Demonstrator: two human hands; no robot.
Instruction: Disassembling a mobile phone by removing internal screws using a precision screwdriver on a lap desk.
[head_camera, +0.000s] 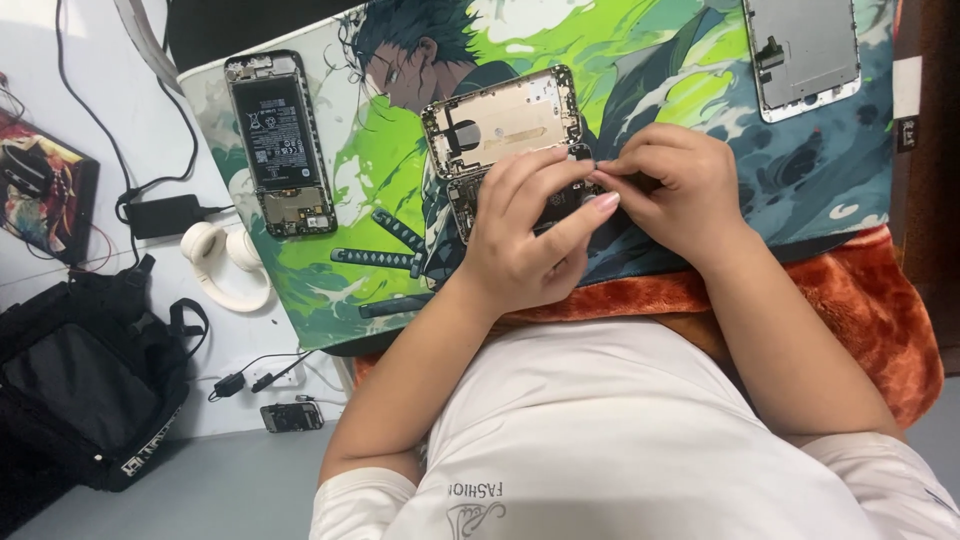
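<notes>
An opened phone (503, 125) with a gold inner frame lies on a green illustrated mat (385, 150). Its lower half is covered by my hands. My left hand (525, 235) rests on the phone's lower part, fingers curled and forefinger stretched to the right. My right hand (672, 190) sits just right of it, fingertips pinched together at the phone's edge, touching the left fingertips. Whether something small is between the fingers is hidden.
A second opened phone (279, 143) with a black battery lies at the mat's left. A white screen panel (805, 52) sits at top right. Off the mat: white headphones (222, 262), a black charger (165, 214), a black bag (85, 375), and an orange cloth (850, 290).
</notes>
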